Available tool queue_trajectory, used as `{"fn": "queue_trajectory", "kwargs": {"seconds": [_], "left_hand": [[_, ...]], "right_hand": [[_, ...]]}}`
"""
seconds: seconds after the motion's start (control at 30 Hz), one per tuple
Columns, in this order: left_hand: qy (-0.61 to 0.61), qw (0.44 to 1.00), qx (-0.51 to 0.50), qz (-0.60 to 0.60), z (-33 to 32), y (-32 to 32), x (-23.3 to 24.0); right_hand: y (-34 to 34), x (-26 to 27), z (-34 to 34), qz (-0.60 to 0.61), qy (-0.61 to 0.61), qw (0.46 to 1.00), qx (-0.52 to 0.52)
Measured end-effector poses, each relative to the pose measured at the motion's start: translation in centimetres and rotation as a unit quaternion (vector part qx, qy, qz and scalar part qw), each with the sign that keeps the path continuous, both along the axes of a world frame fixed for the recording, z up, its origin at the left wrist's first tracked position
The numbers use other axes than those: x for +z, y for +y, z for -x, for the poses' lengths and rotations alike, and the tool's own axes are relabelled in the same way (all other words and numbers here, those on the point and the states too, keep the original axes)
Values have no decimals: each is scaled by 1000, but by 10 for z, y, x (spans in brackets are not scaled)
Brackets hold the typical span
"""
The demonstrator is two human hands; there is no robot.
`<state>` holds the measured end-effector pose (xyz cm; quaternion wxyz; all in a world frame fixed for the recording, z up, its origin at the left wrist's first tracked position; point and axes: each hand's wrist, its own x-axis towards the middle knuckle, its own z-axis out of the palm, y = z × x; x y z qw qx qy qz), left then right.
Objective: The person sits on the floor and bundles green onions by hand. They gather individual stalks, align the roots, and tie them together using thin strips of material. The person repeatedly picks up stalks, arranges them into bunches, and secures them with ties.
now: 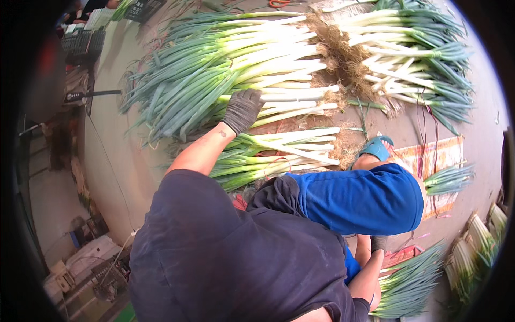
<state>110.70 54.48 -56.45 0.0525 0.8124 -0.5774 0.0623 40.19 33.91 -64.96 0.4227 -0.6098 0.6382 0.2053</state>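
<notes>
My left hand (pixel 243 110), in a dark grey work glove, has its fingers curled around the white shaft of a large green onion (pixel 297 97). That stalk lies at the near edge of a wide pile of green onions (pixel 241 60), whose green leaves point left and roots point right. A smaller group of green onions (pixel 289 151) lies between this pile and my body. My right hand (pixel 378 242), also gloved, is down beside my bent leg. The knee covers most of its fingers, and what it holds is hidden. More green onions (pixel 410 281) lie just beyond it.
Another green onion pile (pixel 418 52) lies opposite, roots facing the first. Orange-handled scissors (pixel 278 3) rest at the top. A printed sack (pixel 438 157) and dark ties (pixel 422 129) are by my sandalled foot (pixel 376 149). Crates (pixel 82 42) and a person's arm (pixel 94 6) show at upper left.
</notes>
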Motion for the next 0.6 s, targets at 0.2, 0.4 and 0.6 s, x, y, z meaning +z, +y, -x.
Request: {"fn": "queue_trajectory", "kwargs": {"seconds": [0.2, 0.4, 0.6], "left_hand": [[88, 989, 54, 104, -31, -16, 100], [259, 909, -212, 248, -68, -103, 268], [653, 685, -314, 78, -9, -216, 384]], "right_hand": [[-19, 5, -9, -3, 29, 993, 114], [-53, 24, -34, 80, -57, 992, -81], [-72, 164, -158, 268, -351, 892, -99]]}}
